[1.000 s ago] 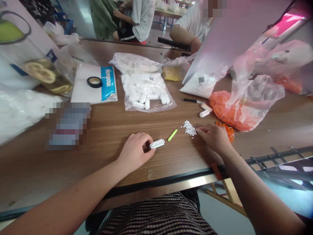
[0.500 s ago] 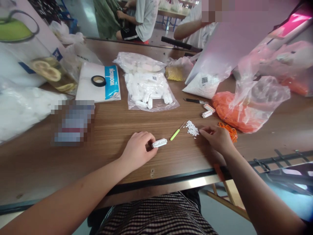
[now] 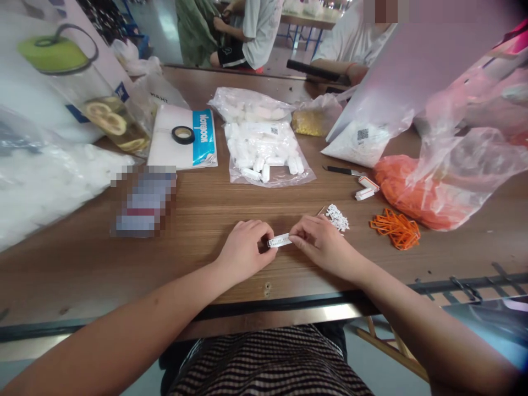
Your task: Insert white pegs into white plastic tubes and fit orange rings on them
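I list from afar: left hand (image 3: 247, 247), thumb and fingers gripping the left end of a narrow white plastic block (image 3: 280, 241) over the brown table (image 3: 198, 203); right hand (image 3: 324, 242), fingertips at its right end, any pinch impossible to tell. Apparently done: two orange-edged white blocks (image 3: 364, 193). Remaining, I judge: the held block, no orange visible; loose white slivers (image 3: 337, 219); thin orange plastic strips (image 3: 395, 230). Hidden: the held block's right end; most of a thin metal shaft (image 3: 320, 210).

Saw a black tape roll (image 3: 183, 141) lying on a white-and-blue notebook (image 3: 169, 151), a green-lidded bottle (image 3: 97, 99) with citrus slices (image 3: 108, 119) just left, and a pixelated flat object (image 3: 144, 203) nearer. Beyond the bench (image 3: 198, 198), glimpsed a person in black shorts (image 3: 262, 33).
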Demonstrator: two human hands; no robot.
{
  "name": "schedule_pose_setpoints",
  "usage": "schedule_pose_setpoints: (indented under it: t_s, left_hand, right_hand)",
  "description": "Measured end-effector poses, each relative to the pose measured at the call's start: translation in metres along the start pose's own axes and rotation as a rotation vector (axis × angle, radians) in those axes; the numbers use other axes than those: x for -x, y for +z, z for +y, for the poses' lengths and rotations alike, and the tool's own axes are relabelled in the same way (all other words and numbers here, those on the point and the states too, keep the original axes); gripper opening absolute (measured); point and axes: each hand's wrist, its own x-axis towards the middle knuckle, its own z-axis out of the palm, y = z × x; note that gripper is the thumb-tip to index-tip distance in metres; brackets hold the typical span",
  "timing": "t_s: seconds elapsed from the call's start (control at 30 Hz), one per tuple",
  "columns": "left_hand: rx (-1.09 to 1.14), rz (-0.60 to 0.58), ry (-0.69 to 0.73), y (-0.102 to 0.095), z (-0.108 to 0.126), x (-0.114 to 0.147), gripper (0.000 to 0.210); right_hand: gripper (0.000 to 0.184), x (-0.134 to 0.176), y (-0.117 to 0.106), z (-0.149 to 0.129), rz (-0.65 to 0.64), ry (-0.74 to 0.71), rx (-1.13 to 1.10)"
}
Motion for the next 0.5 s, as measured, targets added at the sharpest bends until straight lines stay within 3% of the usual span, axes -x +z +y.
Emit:
schedule_pose_setpoints:
  t_s: [0.5]
  left_hand:
    - [-0.001, 0.001, 0.02, -0.0004, -0.0003, -0.0004, 0.012]
  right_hand:
    - [0.013, -0.0032, 0.0084, -0.0028, 0.04, -0.099, 0.104]
